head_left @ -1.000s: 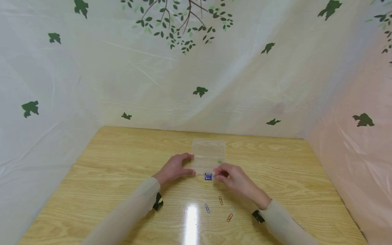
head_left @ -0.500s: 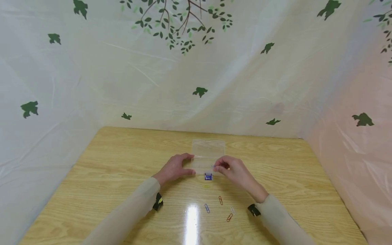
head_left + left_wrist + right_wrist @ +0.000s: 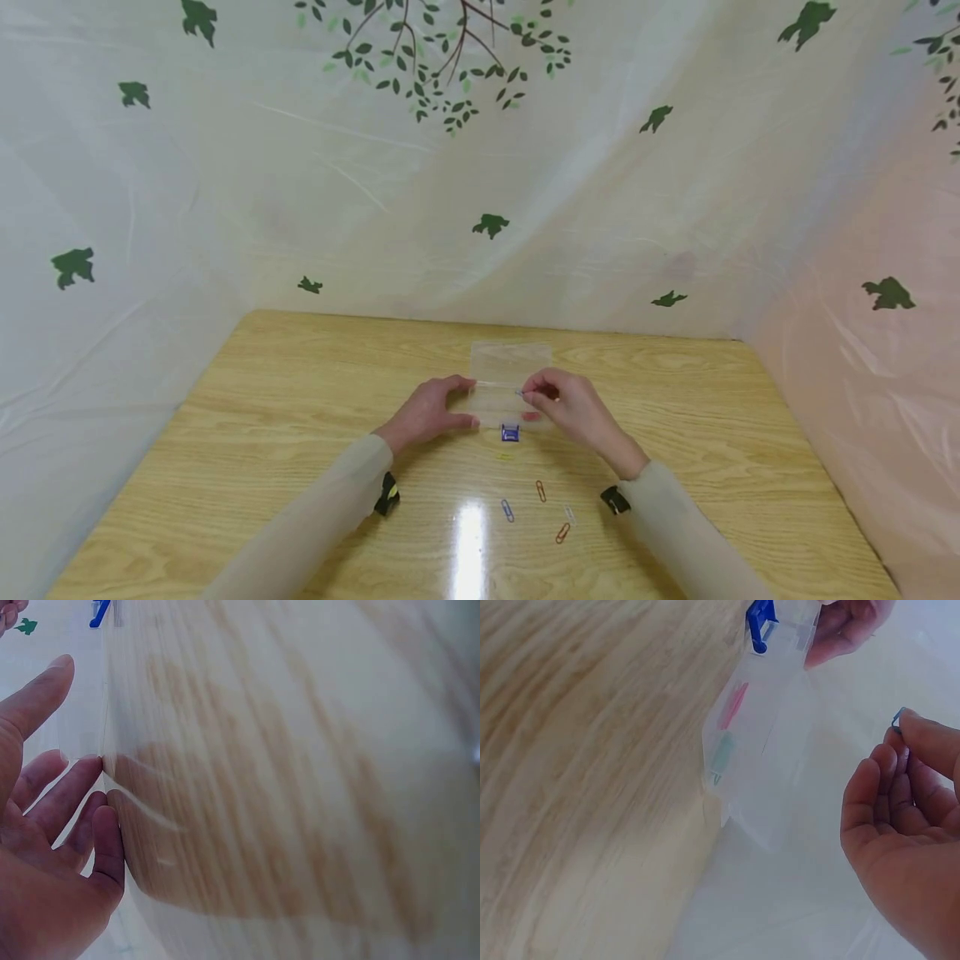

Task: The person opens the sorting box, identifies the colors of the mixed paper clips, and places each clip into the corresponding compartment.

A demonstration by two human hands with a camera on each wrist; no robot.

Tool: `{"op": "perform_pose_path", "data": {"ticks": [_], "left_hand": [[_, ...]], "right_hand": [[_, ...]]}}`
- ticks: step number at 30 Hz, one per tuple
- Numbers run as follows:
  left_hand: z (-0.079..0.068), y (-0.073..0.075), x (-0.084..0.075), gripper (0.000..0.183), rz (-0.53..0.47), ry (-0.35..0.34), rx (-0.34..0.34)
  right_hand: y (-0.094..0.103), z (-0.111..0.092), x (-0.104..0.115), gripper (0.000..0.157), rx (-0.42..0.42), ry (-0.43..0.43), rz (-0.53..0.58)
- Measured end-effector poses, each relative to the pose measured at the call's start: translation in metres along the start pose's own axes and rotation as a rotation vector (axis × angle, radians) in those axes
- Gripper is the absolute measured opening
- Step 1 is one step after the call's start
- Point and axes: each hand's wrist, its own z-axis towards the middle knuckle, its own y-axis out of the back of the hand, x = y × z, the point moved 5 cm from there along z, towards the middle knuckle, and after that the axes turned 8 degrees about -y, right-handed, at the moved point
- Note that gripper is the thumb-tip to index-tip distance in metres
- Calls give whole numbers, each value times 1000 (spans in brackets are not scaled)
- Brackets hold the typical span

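The right hand (image 3: 573,407) pinches a small blue clip (image 3: 520,392) above the open clear box (image 3: 491,397), the left hand (image 3: 423,414) stands widely spread at the box's left end, and loose paper clips (image 3: 541,491) lie between the two wrists. From the left wrist, the left thumb is raised apart from its loosely bent fingers. From the right wrist, a pink clip (image 3: 733,706) and a green clip (image 3: 721,755) sit inside the box, apart from the right fingertips.

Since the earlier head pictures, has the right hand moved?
Yes: in the head view, the right hand has moved farther from the person, toward the open lid, judged against the blue latch.
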Motion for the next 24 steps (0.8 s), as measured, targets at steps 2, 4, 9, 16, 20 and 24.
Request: {"op": "perform_pose_path", "data": {"ticks": [2, 4, 9, 16, 20, 24], "left_hand": [[0, 0, 0, 68, -3, -1, -2], [0, -1, 1, 68, -4, -8, -7], [1, -2, 2, 67, -7, -9, -16], [2, 0, 2, 68, -5, -18, -8], [3, 1, 3, 68, -2, -25, -6], [4, 1, 3, 68, 3, -32, -2]], "right_hand": [[1, 2, 0, 4, -6, 7, -1], [1, 3, 0, 4, -12, 8, -4], [1, 7, 0, 4, -15, -13, -15], [-1, 13, -5, 3, -16, -75, -23], [-2, 16, -8, 3, -15, -94, -32], [-3, 18, -10, 4, -14, -104, -42]]}}
